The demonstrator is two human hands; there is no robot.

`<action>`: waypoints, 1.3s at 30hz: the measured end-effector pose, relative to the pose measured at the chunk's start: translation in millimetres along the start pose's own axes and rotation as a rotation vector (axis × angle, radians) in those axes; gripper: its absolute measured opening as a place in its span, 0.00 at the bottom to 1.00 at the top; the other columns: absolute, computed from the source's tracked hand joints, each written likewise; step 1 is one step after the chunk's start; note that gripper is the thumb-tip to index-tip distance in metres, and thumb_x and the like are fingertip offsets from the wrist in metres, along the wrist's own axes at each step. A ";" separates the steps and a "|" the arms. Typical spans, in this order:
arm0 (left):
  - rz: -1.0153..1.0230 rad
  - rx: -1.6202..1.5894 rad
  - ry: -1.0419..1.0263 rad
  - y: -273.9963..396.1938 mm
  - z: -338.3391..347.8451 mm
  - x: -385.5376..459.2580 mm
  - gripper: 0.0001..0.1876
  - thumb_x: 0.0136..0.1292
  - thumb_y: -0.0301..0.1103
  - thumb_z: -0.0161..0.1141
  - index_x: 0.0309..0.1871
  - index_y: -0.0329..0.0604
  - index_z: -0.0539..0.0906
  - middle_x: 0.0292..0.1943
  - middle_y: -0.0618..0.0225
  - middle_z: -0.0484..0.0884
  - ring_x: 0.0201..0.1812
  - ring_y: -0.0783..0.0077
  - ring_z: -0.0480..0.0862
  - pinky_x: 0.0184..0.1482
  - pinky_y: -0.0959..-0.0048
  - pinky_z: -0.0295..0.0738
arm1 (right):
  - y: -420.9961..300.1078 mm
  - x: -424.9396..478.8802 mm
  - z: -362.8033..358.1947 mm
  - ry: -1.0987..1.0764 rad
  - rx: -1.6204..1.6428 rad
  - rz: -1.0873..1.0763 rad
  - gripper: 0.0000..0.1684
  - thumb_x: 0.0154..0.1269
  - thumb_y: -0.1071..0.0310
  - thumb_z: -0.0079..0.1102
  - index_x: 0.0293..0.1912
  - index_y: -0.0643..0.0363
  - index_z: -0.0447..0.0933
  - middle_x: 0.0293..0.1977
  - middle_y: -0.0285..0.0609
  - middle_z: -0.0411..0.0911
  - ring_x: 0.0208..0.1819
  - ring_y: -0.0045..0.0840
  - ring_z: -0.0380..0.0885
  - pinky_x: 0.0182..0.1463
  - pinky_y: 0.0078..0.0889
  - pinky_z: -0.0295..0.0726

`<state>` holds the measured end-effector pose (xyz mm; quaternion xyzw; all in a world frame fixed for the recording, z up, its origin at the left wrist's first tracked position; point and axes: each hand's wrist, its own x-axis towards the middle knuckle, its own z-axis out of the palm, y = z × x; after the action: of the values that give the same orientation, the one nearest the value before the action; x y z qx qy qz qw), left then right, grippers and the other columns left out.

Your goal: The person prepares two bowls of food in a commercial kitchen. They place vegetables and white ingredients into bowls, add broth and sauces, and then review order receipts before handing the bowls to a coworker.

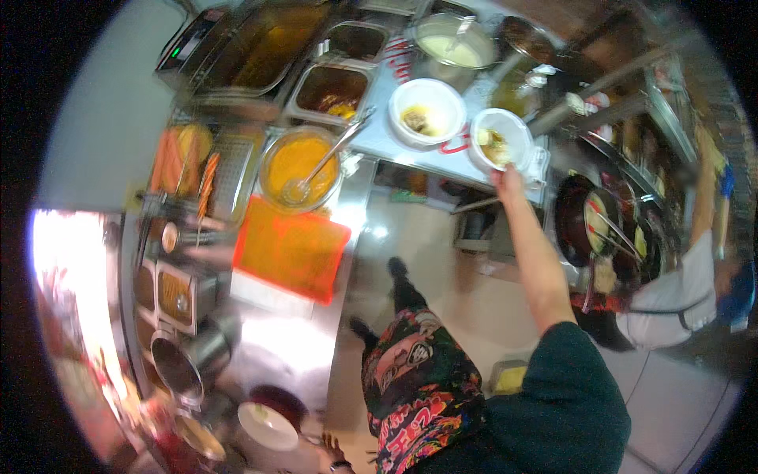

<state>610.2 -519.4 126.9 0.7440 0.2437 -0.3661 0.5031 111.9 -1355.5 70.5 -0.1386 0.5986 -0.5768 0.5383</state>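
Observation:
My right hand (508, 181) grips the near rim of a white bowl (521, 133) at the counter's edge. Pale and brown food lies in that bowl; blur hides whether its base rests on the counter. Just left of it stands a second white bowl (445, 101) with yellowish liquid and a brown clump inside. At the bottom edge, a hand with a dark wristband (333, 451) appears to be my left hand. It is near a pale bowl (269, 425), but blur hides whether its fingers touch anything.
A steel pot (427, 35) of pale liquid stands behind the bowls. Leftward are a bowl of orange liquid (290, 157) with a ladle, an orange tray (293, 249) and steel food pans (334, 89). Dark pans (574, 204) sit on the right, near another person's light-clothed body (669, 314).

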 end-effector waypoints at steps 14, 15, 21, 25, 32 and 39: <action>-0.175 -0.645 -0.389 86.4 71.4 33.0 0.30 0.68 0.65 0.45 0.37 0.42 0.75 0.24 0.69 0.74 0.24 0.70 0.72 0.33 0.70 0.70 | 139.3 -418.5 -19.8 -0.429 -0.570 0.116 0.19 0.65 0.64 0.56 0.48 0.68 0.77 0.39 0.38 0.80 0.39 0.20 0.77 0.41 0.26 0.75; -0.198 -0.557 -0.244 87.9 72.9 32.4 0.27 0.69 0.62 0.46 0.31 0.44 0.74 0.17 0.70 0.68 0.20 0.71 0.67 0.28 0.72 0.64 | 144.4 -464.8 2.0 -0.495 -0.655 0.201 0.18 0.65 0.63 0.56 0.48 0.68 0.77 0.39 0.39 0.80 0.39 0.20 0.77 0.41 0.26 0.75; -0.130 -0.508 -0.237 76.1 36.7 35.8 0.21 0.65 0.50 0.48 0.20 0.47 0.68 0.10 0.74 0.58 0.13 0.73 0.60 0.21 0.72 0.57 | 266.7 -577.2 62.1 -0.973 -1.009 0.247 0.15 0.62 0.64 0.57 0.38 0.67 0.82 0.27 0.41 0.83 0.29 0.22 0.79 0.34 0.33 0.76; -0.064 -0.512 -0.176 62.9 -3.3 14.8 0.21 0.64 0.49 0.48 0.20 0.47 0.68 0.10 0.74 0.58 0.12 0.74 0.58 0.20 0.72 0.57 | 351.2 -601.9 83.3 -1.122 -0.950 0.024 0.17 0.60 0.61 0.59 0.34 0.69 0.80 0.23 0.47 0.81 0.26 0.28 0.79 0.32 0.36 0.76; -0.009 -0.466 0.000 78.4 -41.4 -87.2 0.20 0.65 0.49 0.50 0.21 0.47 0.67 0.11 0.74 0.59 0.12 0.76 0.60 0.18 0.74 0.56 | 340.8 -653.4 120.2 -1.294 -1.017 0.160 0.21 0.64 0.54 0.61 0.37 0.66 0.81 0.26 0.44 0.82 0.28 0.26 0.79 0.35 0.36 0.76; -0.072 -0.339 -0.023 111.1 44.3 -161.2 0.14 0.62 0.46 0.55 0.31 0.47 0.69 0.19 0.73 0.66 0.14 0.77 0.61 0.17 0.75 0.54 | 275.7 -588.3 80.9 -1.440 -0.847 0.347 0.20 0.70 0.53 0.58 0.36 0.63 0.79 0.27 0.37 0.79 0.29 0.19 0.76 0.34 0.26 0.75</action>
<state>579.2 -601.2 307.7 0.6350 0.3227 -0.3459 0.6107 527.2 -854.6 143.9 -0.5676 0.2883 0.0151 0.7711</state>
